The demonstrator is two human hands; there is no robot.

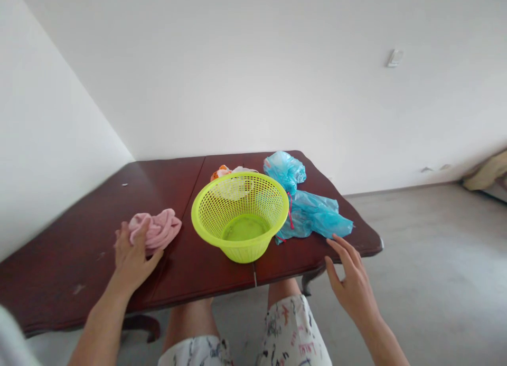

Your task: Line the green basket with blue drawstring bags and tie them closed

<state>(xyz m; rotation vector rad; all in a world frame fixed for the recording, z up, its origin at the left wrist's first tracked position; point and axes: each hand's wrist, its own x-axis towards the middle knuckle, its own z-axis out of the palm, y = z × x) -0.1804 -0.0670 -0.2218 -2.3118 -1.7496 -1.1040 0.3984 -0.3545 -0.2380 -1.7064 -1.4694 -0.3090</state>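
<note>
My left hand lies at the near side of a crumpled pink cloth, fingers apart and touching or just over its edge. Past the table's right front edge, my right hand is held open, its fingertips close to a blue plastic bag with a red drawstring. A yellow-green plastic basket with perforated walls stands upright between my hands, and nothing shows inside it. Whether the left fingertips press on the cloth I cannot tell.
Everything rests on a dark red wooden table with a wavy edge, set against a white wall. Behind the basket lies a partly hidden orange and white item. A bunched blue plastic bag sits at the back right.
</note>
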